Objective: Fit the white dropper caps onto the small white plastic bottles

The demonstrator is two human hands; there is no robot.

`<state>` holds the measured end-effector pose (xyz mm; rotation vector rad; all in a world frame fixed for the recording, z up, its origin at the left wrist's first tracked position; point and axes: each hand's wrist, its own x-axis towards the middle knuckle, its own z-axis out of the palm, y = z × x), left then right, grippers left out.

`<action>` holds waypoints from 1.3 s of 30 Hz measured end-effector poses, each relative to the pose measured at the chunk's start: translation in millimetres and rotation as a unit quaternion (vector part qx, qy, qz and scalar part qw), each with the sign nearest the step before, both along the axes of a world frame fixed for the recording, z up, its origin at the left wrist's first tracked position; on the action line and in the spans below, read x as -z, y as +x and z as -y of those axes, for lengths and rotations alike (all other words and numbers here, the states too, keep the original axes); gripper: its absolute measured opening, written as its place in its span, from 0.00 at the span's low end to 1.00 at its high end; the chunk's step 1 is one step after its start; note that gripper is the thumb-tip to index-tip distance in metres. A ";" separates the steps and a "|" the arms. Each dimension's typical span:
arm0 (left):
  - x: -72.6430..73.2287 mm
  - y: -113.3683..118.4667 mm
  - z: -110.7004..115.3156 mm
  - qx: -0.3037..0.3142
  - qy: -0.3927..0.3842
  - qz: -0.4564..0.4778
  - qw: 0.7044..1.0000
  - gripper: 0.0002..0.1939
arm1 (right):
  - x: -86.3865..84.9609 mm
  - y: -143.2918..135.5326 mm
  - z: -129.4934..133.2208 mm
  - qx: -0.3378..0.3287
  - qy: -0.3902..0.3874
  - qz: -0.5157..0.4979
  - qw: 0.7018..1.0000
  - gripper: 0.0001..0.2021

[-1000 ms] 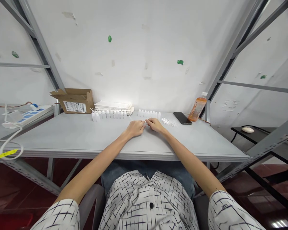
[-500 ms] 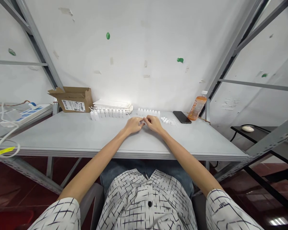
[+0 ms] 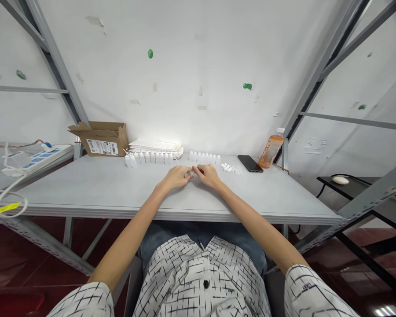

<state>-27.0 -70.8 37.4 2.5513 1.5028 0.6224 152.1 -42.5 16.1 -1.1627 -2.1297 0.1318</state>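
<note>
My left hand is closed around a small white plastic bottle, mostly hidden by the thumb and fingers. My right hand meets it at the bottle's end, fingertips pinched together; what sits between them is too small to make out. Behind my left hand stands a row of small white dropper bottles with thin tips on top. Past my right hand is a second row of small white bottles, without such long tips. A pile of tiny white parts lies to the right of that row.
On the grey table are an open cardboard box, stacked white papers or trays, a black phone and an orange drink bottle. A power strip lies at the left. Metal posts flank the table.
My left hand has shifted a little left and toward me, its thumb now lower and more apart. My right hand stays at the bottle's end. The view has tilted slightly.
</note>
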 end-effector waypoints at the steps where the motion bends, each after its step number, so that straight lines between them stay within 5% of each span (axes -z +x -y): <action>1: -0.5 0.4 0.2 -0.002 0.003 -0.001 1.000 0.13 | 0.1 0.4 0.2 -0.002 -0.002 -0.003 1.000 0.22; 8: -1.5 1.2 -0.8 -0.008 0.020 -0.018 1.000 0.14 | 0.5 -0.3 2.9 0.006 -0.018 -0.013 1.000 0.14; 18: 4.2 0.0 -1.7 -0.008 0.079 0.019 0.997 0.16 | 2.0 3.0 -3.9 -0.061 -0.181 -0.154 0.969 0.30; 24: 3.4 1.2 -5.0 0.006 0.041 0.086 0.995 0.18 | -6.7 5.6 2.6 -0.081 -0.123 -0.180 0.973 0.26; 33: 1.6 2.2 1.0 -0.003 0.124 0.065 0.990 0.16 | -5.3 4.3 -3.9 -0.116 -0.219 -0.238 0.939 0.29; 39: 2.4 4.1 -3.4 0.003 0.097 0.122 0.988 0.17 | -12.6 4.8 3.5 -0.156 -0.224 -0.297 0.915 0.27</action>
